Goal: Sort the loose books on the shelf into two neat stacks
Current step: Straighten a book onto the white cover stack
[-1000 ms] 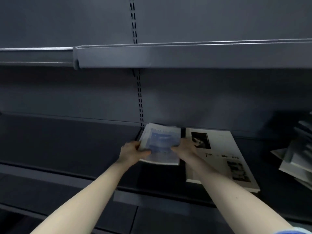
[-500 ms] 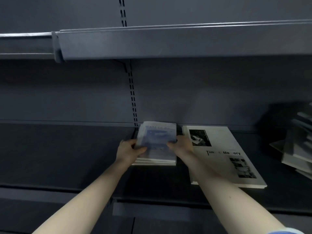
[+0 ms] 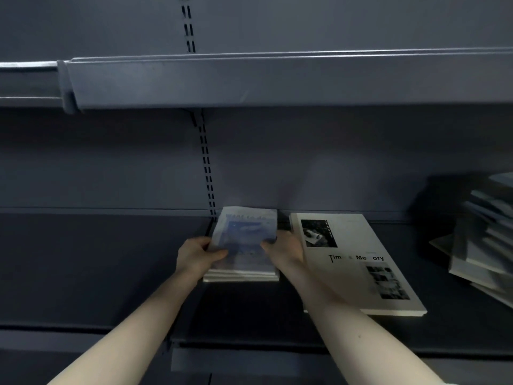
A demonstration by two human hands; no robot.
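A small book with a blue and white cover (image 3: 245, 237) lies on top of a short stack of small books (image 3: 241, 275) at the middle of the dark shelf (image 3: 97, 259). My left hand (image 3: 195, 255) grips its left edge and my right hand (image 3: 286, 251) grips its right edge, thumbs on the cover. Right beside this stack lies a large white book (image 3: 358, 262) with black photos and dark lettering. At the far right a loose, untidy pile of books (image 3: 488, 240) leans against the back.
A grey upper shelf (image 3: 277, 79) overhangs the work area. A slotted upright (image 3: 206, 162) runs down the back wall behind the small stack. The shelf's front lip (image 3: 249, 345) crosses below my forearms.
Both hands have carried the blue book back and down onto the small stack. The view has shifted slightly to the left and up.
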